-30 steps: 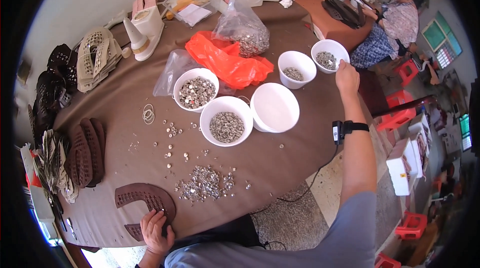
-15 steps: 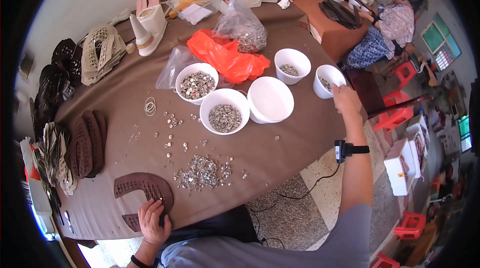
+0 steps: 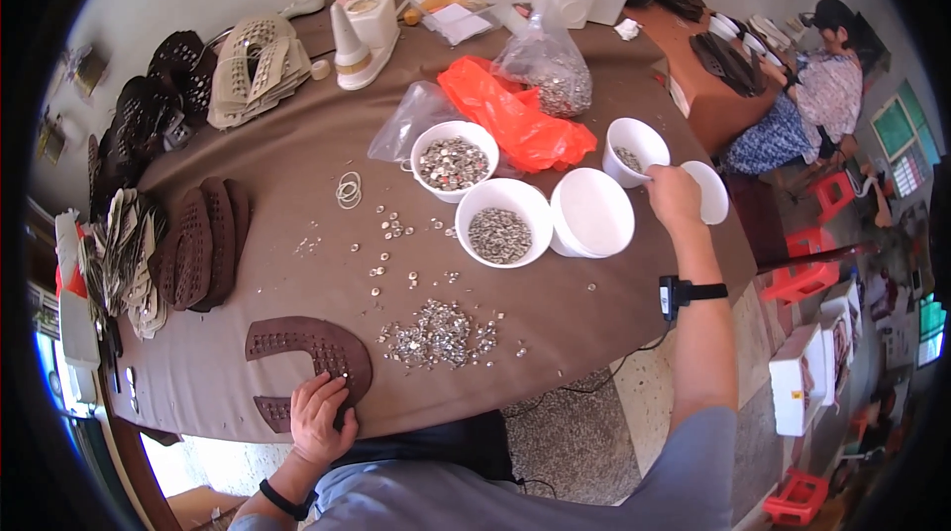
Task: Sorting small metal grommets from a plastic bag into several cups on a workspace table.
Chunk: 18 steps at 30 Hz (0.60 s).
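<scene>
Fingers of our L hand point(image 3: 319, 424) rest half-open on the curved brown strip point(image 3: 342, 347), prob. steadying it flat nr the table's point(image 3: 416, 400) edge; our R hand point(image 3: 677, 198) bunches at a white tub's point(image 3: 642, 143) rim, hold unclear.

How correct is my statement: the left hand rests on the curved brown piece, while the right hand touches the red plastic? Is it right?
Not quite: the right hand is at the rim of a white bucket, apart from the red plastic, as the head view shows. The left hand does rest on the curved brown piece.
</scene>
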Motion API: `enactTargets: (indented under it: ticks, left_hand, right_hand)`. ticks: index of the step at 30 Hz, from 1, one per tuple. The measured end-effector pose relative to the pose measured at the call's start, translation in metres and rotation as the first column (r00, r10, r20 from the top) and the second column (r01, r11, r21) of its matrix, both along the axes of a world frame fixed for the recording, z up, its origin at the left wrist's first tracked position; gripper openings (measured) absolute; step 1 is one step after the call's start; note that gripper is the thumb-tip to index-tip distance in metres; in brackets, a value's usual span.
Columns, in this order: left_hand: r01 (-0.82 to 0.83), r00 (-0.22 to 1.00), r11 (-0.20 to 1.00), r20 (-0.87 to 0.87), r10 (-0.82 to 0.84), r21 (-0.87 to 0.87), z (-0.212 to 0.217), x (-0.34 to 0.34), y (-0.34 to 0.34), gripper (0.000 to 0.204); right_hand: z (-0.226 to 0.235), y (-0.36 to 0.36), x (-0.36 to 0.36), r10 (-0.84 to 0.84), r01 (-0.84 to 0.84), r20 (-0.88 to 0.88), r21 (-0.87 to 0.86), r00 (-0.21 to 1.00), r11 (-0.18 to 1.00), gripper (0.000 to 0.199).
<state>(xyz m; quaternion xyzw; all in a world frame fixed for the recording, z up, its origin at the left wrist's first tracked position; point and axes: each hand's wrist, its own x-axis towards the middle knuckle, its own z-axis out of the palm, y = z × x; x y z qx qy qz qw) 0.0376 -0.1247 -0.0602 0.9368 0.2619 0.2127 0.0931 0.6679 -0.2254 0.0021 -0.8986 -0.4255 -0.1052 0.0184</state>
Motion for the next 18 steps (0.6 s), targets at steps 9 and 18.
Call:
enactTargets:
  ticks: [9, 18]
  left_hand:
    - [0.016, 1.0, 1.0, 0.001, -0.016, -0.009, 0.006, 0.003, 0.004, 0.038]
    - [0.022, 0.999, 1.0, 0.031, -0.022, -0.014, 0.004, 0.002, 0.006, 0.036]
  right_hand:
    - [0.058, 0.026, -0.042, -0.006, 0.033, -0.252, 0.102, 0.968, 0.994, 0.037]
    - [0.054, 0.111, -0.071, 0.369, -0.315, -0.252, 0.231, 0.895, 0.921, 0.043]
